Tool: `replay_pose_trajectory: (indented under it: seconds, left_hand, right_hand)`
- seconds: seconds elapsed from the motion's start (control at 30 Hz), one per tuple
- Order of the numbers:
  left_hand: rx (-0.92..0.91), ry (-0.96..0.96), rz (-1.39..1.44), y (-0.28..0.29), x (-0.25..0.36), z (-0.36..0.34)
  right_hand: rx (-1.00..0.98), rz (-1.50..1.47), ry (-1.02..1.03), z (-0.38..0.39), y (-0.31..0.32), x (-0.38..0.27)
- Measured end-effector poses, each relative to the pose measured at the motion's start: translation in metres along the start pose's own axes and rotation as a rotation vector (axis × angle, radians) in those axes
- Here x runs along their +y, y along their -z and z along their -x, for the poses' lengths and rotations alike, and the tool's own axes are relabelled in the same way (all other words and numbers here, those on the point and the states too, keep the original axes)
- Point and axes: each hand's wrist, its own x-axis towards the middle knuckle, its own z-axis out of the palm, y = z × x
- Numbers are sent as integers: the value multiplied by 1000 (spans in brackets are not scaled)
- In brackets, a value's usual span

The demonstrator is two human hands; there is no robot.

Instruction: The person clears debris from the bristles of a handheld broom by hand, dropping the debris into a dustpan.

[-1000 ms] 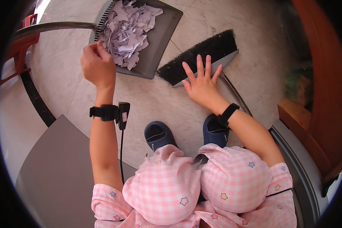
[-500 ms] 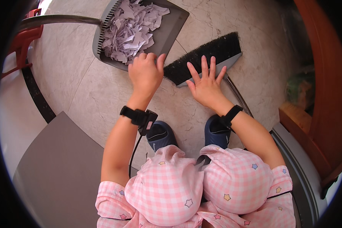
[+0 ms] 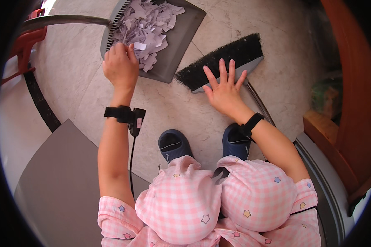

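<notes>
A grey dustpan [image 3: 182, 39] lies on the floor with a heap of torn white paper scraps [image 3: 146, 26] in it. My left hand [image 3: 121, 70] is over its near left corner, fingers curled together at the edge of the heap. A bright scrap shows just beyond the thumb; what the fingertips hold, if anything, is hidden. To the right, a broom head [image 3: 235, 49] with black bristles and a grey base lies on its side. Spread over its base and bristles is my right hand [image 3: 226, 92], fingers apart.
The dustpan's metal handle [image 3: 70, 19] runs left toward a red plastic piece [image 3: 29, 41]. The broom's stick [image 3: 259, 101] slopes back under my right forearm. Blue slippers [image 3: 175, 146] are below my hands. A grey panel [image 3: 66, 177] is at left, brown wooden furniture [image 3: 354, 94] at right.
My left hand has moved left along the dustpan's near edge, away from the broom, its fingers still curled. My right hand stays on the broom head, which has barely moved.
</notes>
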Motion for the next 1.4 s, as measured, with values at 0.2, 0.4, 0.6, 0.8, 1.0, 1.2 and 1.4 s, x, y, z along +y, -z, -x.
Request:
replay_pose_trajectory:
  seconds: [0.2,0.4,0.6,0.8,1.0,1.2,1.4]
  left_hand:
    - [110,37,-10,18,-4,12]
    - [-283,-187,183,27,35,65]
    - [-422,-146,175,9,55,90]
    - [-292,-122,230,1,58,88]
    - [-177,-131,98,-4,59,88]
    - [-104,-99,37,-6,56,75]
    - [59,-29,-138,5,-20,27]
  right_hand:
    - [-3,14,-7,4,-1,-6]
    - [1,15,2,4,-10,-7]
    - [-10,24,-6,6,-15,-10]
    - [-18,14,-9,11,-14,-7]
    - [-14,20,-38,13,-13,-3]
    - [-13,17,-63,16,-15,6]
    - [-26,24,-57,13,-8,-10]
